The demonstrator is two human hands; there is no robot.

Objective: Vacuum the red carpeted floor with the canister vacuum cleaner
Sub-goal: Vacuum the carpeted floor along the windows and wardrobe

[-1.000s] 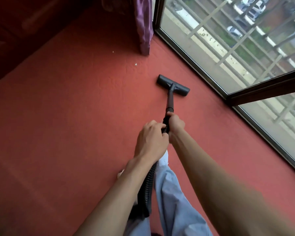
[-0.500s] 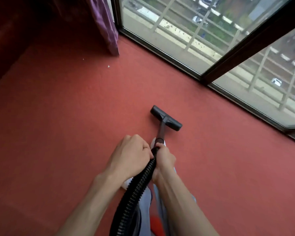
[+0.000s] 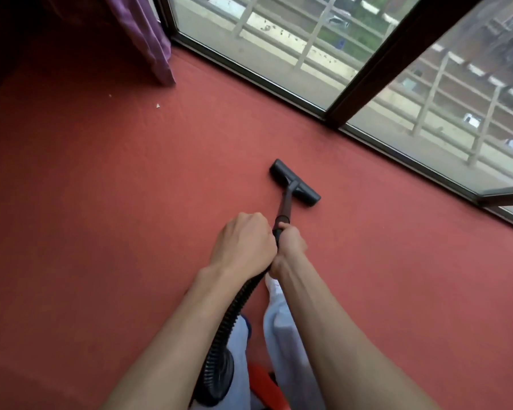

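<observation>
both arms reach forward and down from the bottom of the view, bare forearms converging on the vacuum's wand (image 3: 285, 202). the left hand (image 3: 243, 244) is balled in a fist, knuckles up. its fingers are wrapped round the top of the tube, where the ribbed black hose (image 3: 234, 316) joins it. the right hand (image 3: 290, 248) sits just beside it on the other side of the tube, touching the left, and grips the same stretch with curled fingers. only its back and wrist show clearly, and the fingertips are hidden. the right forearm runs straight to the wrist, tendons raised. the left wrist bends slightly inward.

the wand slopes down and away from the hands to the black floor head (image 3: 295, 183). the head lies flat on the red carpet (image 3: 101, 232), set at a slant and apart from the dark window frame (image 3: 397, 57). the hose runs back from the hands between the arms, past pale trouser legs (image 3: 282, 335), to the bottom edge. a red piece of what looks like the canister (image 3: 262, 380) shows there.

a purple curtain (image 3: 144, 39) hangs in the far left corner by the glass. two pale specks (image 3: 158, 105) lie on the carpet near it, well apart from the floor head. a railing (image 3: 317, 34) stands beyond the glass.
</observation>
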